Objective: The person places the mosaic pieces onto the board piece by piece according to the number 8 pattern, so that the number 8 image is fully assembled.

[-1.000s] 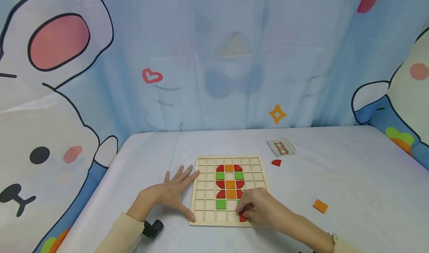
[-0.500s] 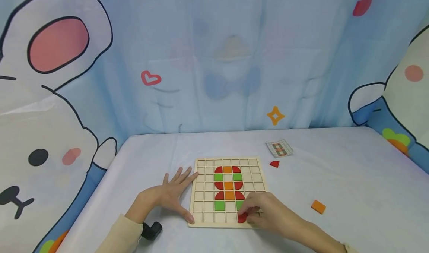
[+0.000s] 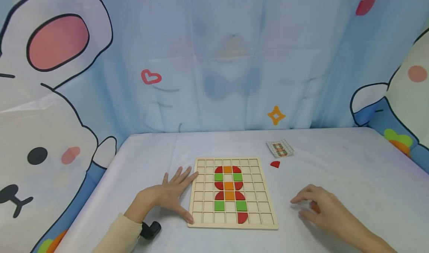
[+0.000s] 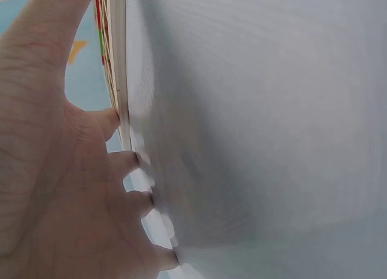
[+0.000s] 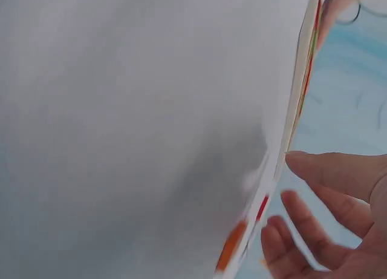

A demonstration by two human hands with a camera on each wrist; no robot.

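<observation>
A wooden grid board (image 3: 256, 197) lies on the white-covered table, holding red rounded pieces, orange squares and green squares (image 3: 219, 206) in its middle columns. In its bottom row sits a red quarter-round piece (image 3: 242, 218). My left hand (image 3: 171, 195) is spread flat, thumb and a fingertip at the board's left edge. To the right of the board, my right hand (image 3: 325, 210) hovers with thumb and fingers apart and slightly bent. Partly hidden behind it is an orange square tile (image 3: 315, 207), which the right wrist view shows lying on the table, apart from the fingers.
Beyond the board's right corner lie a loose red quarter-round piece (image 3: 275, 164) and a small printed pattern card (image 3: 280, 148). A blue curtain (image 3: 214, 59) with cartoon figures hangs behind the table. The left wrist wears a black camera mount (image 3: 151, 230).
My right hand has let go of the red quarter-round piece in the bottom row and moved right, over the orange tile. The left hand has stayed at the board's edge.
</observation>
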